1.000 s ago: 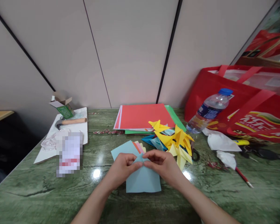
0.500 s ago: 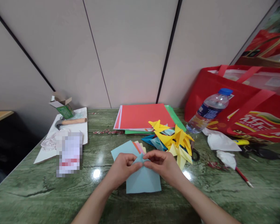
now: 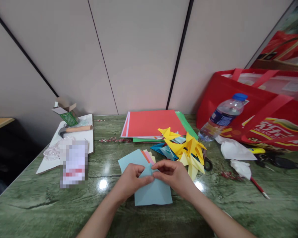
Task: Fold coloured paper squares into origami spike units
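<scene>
Basically, pale panel wall (image 3: 139, 59) at back, then shiny green marbled table (image 3: 109, 215) up against it. Red bag (image 3: 211, 99) at far right, bottle (image 3: 222, 115) leaning by it. Yellow and blue folded-paper pile (image 3: 192, 145) just beyond right hand (image 3: 172, 173). Light-blue paper (image 3: 154, 195) front centre: point toward wall, flat edge toward person, long axis looks front-to-back. Left hand (image 3: 131, 180) and right both pinch it near the tip.

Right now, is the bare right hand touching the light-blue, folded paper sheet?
Touching. The head view shows it: the right hand has its thumb and forefinger on the raised fold near the top of the light-blue paper sheet.
</scene>
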{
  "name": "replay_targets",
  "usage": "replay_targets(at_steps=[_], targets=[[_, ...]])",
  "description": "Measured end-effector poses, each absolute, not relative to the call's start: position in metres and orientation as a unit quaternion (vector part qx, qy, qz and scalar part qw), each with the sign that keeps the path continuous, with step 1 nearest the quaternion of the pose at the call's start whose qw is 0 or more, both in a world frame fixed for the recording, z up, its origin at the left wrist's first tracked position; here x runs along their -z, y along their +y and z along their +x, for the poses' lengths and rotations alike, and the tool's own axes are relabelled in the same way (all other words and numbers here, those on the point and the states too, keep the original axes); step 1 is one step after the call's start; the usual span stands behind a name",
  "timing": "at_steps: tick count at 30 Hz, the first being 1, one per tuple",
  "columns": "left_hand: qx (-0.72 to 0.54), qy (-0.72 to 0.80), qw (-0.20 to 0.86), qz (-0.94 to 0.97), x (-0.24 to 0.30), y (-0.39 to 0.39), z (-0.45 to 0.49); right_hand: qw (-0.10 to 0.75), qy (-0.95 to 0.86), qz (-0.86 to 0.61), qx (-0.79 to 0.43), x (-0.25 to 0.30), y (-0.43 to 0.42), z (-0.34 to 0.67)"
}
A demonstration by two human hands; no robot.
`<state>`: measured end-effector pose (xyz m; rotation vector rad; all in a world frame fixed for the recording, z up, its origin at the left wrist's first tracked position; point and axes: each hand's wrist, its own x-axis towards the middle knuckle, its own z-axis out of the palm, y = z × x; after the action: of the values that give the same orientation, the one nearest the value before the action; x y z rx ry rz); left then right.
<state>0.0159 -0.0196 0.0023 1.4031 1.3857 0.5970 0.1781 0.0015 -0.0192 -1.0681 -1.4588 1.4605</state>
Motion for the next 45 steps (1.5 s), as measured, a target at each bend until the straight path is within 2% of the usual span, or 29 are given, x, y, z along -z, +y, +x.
replay_targets(at_steps=[15, 30, 38, 45], targets=[[-0.248, 0.567, 0.454, 0.641, -0.001, -0.021, 0.022, 0.392, -0.576, -0.426, -0.577, 0.022, 0.001, 0.177], [-0.226, 0.556, 0.465, 0.651, 0.002, -0.022, 0.019, 0.347, -0.628, -0.427, -0.551, 0.016, 0.001, 0.178], [-0.24, 0.529, 0.558, 0.593, -0.001, -0.023, 0.02, 0.339, -0.598, -0.419, -0.593, 0.013, 0.002, 0.179], [-0.242, 0.512, 0.627, 0.535, 0.001, -0.026, 0.027, 0.417, -0.56, -0.437, -0.567, 0.015, 0.001, 0.175]])
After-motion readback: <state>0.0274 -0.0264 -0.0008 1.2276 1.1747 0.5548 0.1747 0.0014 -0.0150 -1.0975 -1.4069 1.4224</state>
